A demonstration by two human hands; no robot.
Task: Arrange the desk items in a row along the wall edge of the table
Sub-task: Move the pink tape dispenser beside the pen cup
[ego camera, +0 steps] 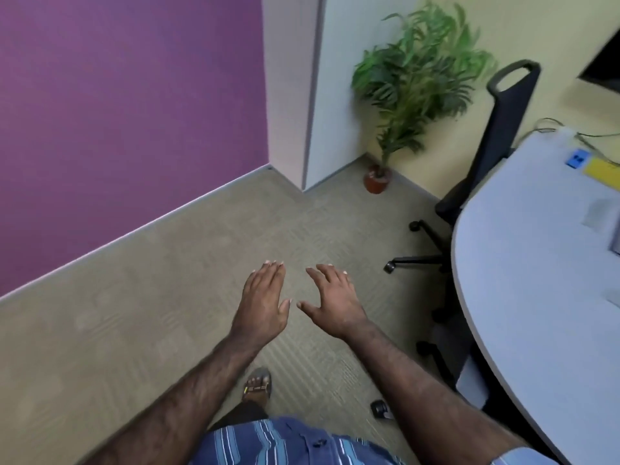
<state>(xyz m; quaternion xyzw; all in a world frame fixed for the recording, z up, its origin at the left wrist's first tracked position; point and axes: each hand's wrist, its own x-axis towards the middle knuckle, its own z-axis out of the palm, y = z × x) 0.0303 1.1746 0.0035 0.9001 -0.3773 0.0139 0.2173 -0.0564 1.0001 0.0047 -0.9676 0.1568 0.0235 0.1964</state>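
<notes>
**Hands empty, counter off to the right**

Hands held out over the floor: left hand [263,298] flat, fingers together; right hand [333,298] spread, gripping nothing. Well apart from the pale grey curved counter [523,263], where a yellow pad [602,169], a small blue tag [577,158] and other blurred desk items lie. Risk ahead: clipping the black wheeled office chair [483,156] when turning. Around: purple wall [127,95], beige patterned carpet [167,297], potted green plant [412,78].

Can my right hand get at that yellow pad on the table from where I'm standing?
Probably not yet: the right hand hangs open over the carpet, well short of the yellow pad far across the table.
</notes>
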